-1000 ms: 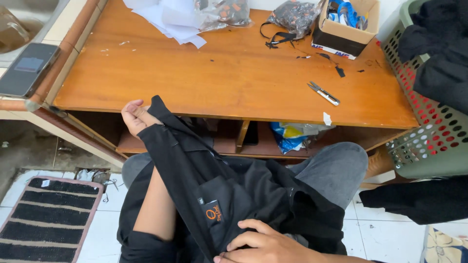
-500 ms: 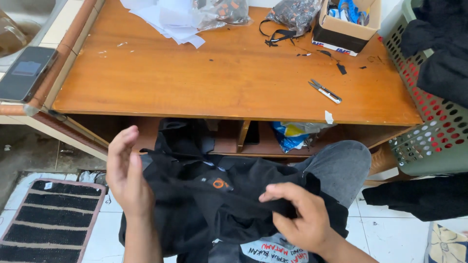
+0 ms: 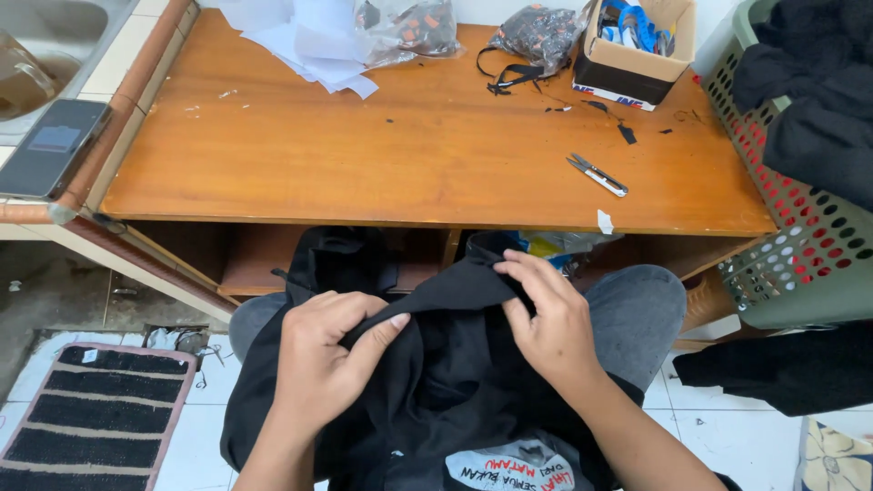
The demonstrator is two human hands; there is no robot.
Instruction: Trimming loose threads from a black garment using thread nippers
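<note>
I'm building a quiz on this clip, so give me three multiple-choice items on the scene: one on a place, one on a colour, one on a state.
1. Where do the thread snips lie?
A. on the wooden table
B. in the cardboard box
C. on the striped mat

2. What colour is the garment in the person's lap?
A. white
B. black
C. red

3. How do the hands stand on the garment?
A. both flat and open beside it
B. only one touches it
C. left hand and right hand both pinch its upper edge

Answers: 1 A, the snips rest on the bare tabletop right of centre. 2 B, the cloth is black throughout. 3 C, the fingers of both hands close on the raised fold.
</note>
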